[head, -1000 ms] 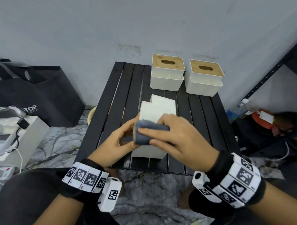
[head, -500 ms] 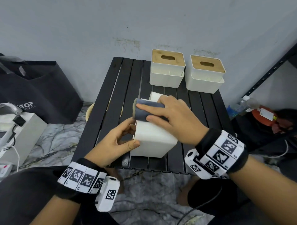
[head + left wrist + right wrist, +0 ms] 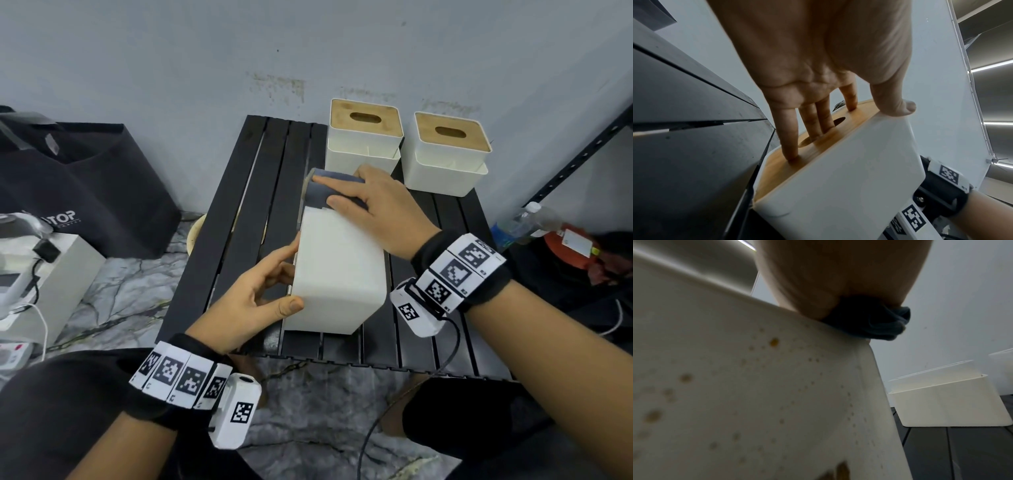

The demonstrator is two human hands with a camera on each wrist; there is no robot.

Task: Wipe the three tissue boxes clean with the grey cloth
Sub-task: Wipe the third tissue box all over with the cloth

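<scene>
Tissue box [image 3: 337, 270] lies tipped on the slatted table [image 3: 236, 219], long axis running 6 to 12 o'clock, as the right hand [image 3: 373, 205] presses the grey cloth [image 3: 320, 192] flat-fingered on its far end. Left wrist view: left hand [image 3: 818, 65], fingers [image 3: 790, 142] extended, thumb hooked over the edge, braces its wooden lid [image 3: 813, 146]. Right wrist view: brown spots dot the face at 6 o'clock of the cloth.
</scene>
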